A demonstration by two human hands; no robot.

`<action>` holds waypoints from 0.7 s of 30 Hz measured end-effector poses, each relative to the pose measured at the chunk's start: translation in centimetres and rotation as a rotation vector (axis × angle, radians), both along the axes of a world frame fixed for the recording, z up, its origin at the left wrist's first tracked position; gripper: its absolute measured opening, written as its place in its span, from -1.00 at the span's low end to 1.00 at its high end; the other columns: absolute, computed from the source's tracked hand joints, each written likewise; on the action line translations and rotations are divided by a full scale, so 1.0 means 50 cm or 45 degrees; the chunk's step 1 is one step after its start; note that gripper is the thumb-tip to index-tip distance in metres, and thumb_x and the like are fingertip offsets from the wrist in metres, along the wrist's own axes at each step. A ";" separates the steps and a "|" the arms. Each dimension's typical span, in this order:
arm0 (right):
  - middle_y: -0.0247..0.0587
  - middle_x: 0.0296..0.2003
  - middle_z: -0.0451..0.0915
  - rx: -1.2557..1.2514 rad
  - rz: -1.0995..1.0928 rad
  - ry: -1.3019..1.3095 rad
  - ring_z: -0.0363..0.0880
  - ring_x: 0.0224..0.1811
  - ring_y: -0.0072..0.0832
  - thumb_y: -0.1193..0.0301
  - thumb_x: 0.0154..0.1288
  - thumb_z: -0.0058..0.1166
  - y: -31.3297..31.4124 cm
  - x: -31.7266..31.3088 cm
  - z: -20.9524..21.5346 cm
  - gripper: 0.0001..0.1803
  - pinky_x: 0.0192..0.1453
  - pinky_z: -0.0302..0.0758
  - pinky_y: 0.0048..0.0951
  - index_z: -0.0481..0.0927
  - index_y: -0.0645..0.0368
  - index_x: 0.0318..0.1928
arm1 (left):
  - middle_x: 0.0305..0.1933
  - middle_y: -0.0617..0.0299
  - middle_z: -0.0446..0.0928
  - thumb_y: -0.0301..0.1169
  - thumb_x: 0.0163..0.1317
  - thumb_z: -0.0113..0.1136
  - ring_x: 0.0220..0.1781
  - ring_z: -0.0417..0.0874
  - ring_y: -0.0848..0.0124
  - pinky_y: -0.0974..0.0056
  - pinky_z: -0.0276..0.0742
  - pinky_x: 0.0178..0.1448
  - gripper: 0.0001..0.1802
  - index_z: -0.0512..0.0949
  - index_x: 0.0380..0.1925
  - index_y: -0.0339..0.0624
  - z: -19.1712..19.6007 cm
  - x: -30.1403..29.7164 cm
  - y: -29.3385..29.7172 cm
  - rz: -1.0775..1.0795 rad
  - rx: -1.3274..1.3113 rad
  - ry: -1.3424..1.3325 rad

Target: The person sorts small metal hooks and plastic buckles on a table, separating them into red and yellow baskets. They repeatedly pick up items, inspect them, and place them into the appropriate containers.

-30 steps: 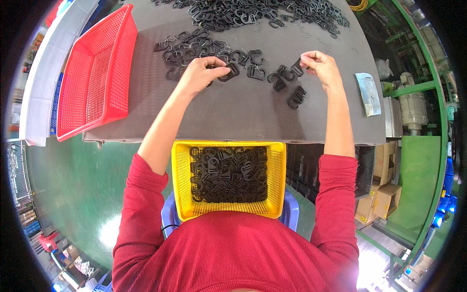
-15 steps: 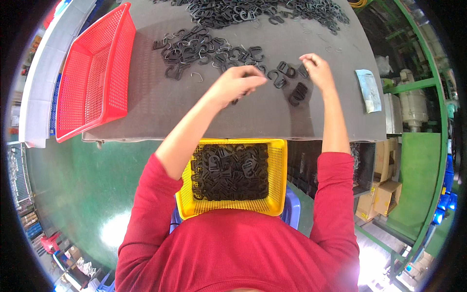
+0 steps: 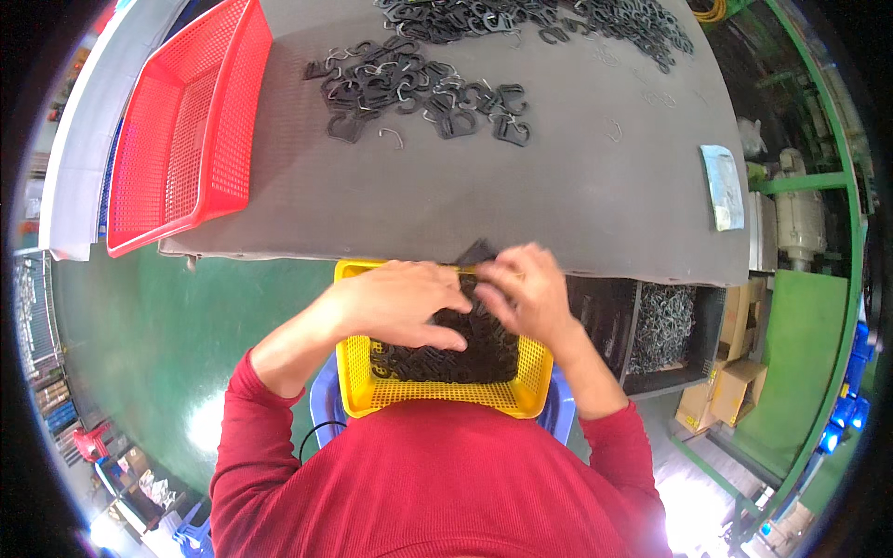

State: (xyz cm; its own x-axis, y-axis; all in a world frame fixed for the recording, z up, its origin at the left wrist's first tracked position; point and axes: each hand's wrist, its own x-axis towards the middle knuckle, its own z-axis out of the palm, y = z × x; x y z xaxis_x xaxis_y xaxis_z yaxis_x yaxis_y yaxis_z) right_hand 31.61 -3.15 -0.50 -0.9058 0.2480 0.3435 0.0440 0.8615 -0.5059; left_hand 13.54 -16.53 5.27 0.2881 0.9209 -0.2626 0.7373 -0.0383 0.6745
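Below the table's edge, a yellow basket (image 3: 437,402) holds a heap of black plastic hooks (image 3: 437,363). My left hand (image 3: 400,302) is over its far left part, palm down, fingers stretched out and thumb apart. At the far right rim is my right hand (image 3: 530,293), fingers bent and smeared by motion. Against those fingertips, at the table edge, are dark blurred pieces (image 3: 478,251) that look like the same hooks; whether they are gripped I cannot tell. Another pile of black hooks (image 3: 400,84), mixed with thin metal wire hooks, lies on the grey table (image 3: 577,205).
A red basket (image 3: 246,121) stands on the table's left side. At the far edge lies a larger heap of black pieces (image 3: 474,20). A light blue packet (image 3: 722,186) lies at the right. Below is a dark bin of metal wire pieces (image 3: 662,325), near cardboard boxes (image 3: 735,391).
Both hands have come back from the table to the yellow basket. The few hooks that lay apart at the pile's right are gone from that spot.
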 end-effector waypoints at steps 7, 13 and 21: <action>-0.12 -0.15 0.49 -0.028 -0.490 0.204 0.48 -0.05 -0.16 0.37 0.19 0.09 0.188 -0.215 0.015 -0.74 -0.04 0.48 -0.21 0.52 0.10 -0.10 | -0.18 0.08 0.52 -0.22 0.12 0.20 -0.02 0.51 0.14 0.15 0.44 0.08 -0.59 0.52 -0.07 -0.19 -0.055 -0.114 0.178 0.776 0.905 0.371; -0.10 -0.12 0.52 -0.168 -0.571 -0.279 0.48 -0.05 -0.16 0.35 0.04 0.26 0.294 -0.285 0.002 -0.51 0.03 0.45 -0.22 0.48 0.12 0.03 | -0.24 0.18 0.56 -0.33 0.17 0.16 -0.19 0.56 0.22 0.27 0.55 -0.11 -0.66 0.51 -0.05 -0.19 -0.152 -0.183 0.222 0.798 0.950 0.475; -0.30 -0.36 0.55 -1.765 -0.315 -0.039 0.51 -0.34 -0.58 0.43 0.16 0.09 0.378 -0.249 -0.005 -0.75 -0.33 0.45 -0.57 0.55 0.17 -0.12 | -0.38 0.29 0.55 -0.19 0.24 0.11 -0.36 0.55 0.50 0.35 0.50 -0.27 -0.65 0.53 -0.18 -0.28 -0.103 -0.267 0.191 1.452 0.335 -0.668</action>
State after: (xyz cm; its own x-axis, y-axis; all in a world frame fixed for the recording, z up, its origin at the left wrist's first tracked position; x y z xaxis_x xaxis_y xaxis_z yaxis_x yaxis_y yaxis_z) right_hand 19.17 15.77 -0.73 -0.7923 0.5155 -0.3263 0.1453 -0.3600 -0.9216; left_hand 0.20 -6.99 0.09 -0.6810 0.7203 -0.1315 0.0903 0.2608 0.9612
